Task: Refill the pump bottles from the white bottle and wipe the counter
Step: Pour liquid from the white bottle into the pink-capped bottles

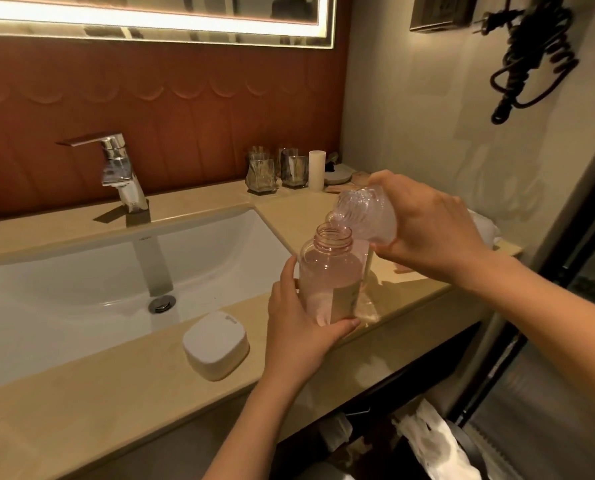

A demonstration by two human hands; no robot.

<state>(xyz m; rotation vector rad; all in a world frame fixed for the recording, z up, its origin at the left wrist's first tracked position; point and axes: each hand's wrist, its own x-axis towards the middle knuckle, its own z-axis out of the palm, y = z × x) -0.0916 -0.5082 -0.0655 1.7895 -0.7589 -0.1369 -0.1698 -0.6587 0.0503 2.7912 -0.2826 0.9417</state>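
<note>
A clear pinkish pump bottle (330,271) with its pump off stands upright on the beige counter (116,410), right of the sink. My left hand (296,323) grips its lower body. My right hand (431,233) holds a translucent white bottle (361,213) tipped steeply, its mouth just over the pump bottle's open neck. The pump bottle is partly filled with clear liquid. A second clear bottle stands just behind it, mostly hidden.
The white sink (98,271) with a chrome tap (119,171) lies to the left. A white soap box (216,344) sits on the counter's front strip. Glass cups (275,171) and a white tumbler (316,169) stand at the back. A white cloth (483,226) lies behind my right hand.
</note>
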